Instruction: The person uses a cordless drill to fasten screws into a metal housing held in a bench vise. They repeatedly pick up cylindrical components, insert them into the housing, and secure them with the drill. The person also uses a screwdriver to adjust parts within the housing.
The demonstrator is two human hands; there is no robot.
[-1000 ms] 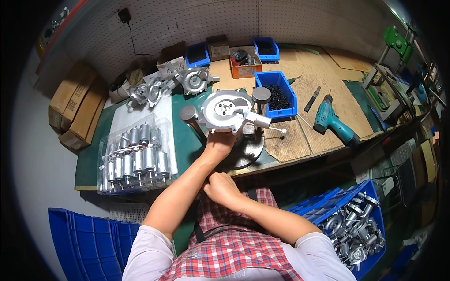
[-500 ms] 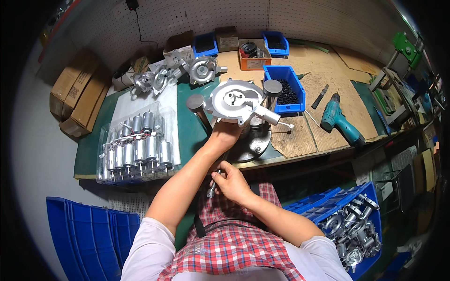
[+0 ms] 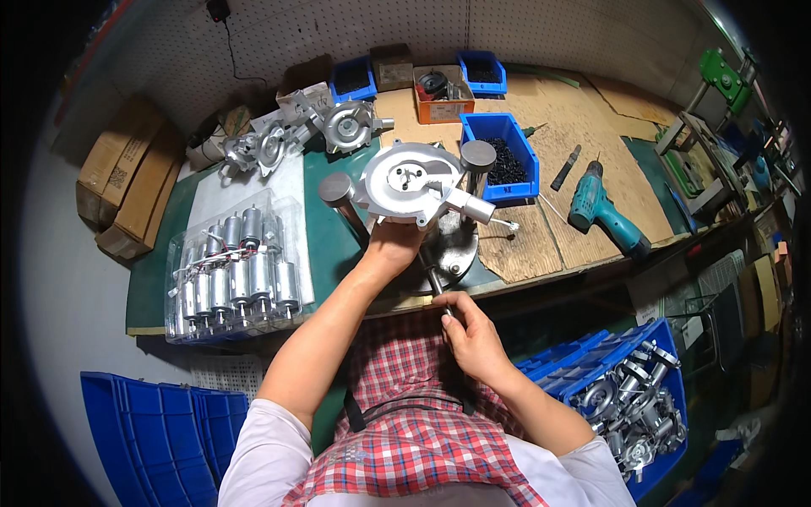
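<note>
A round silver metal housing (image 3: 404, 182) with a side spout lies on a fixture, between two upright posts with flat round caps (image 3: 338, 188). A short wire with a white connector (image 3: 507, 226) sticks out past the spout. My left hand (image 3: 395, 247) reaches up beneath the housing's near rim; its fingers are hidden there. My right hand (image 3: 475, 336) is closed on the near end of a dark metal lever (image 3: 433, 277), which slopes up toward the fixture's round steel base (image 3: 460, 252).
Left on the green bench stands a clear tray (image 3: 173, 317) of small motors (image 3: 240, 277). Other housings (image 3: 348, 127) lie behind. A blue bin of black screws (image 3: 505, 162), a cordless drill (image 3: 604, 211) and a dark hand tool (image 3: 566, 167) sit right. A blue crate (image 3: 680, 414) holds metal parts below.
My right hand has swung the lever from left to right, away from my left forearm. My left hand stays under the housing. The whole view has shifted slightly.
</note>
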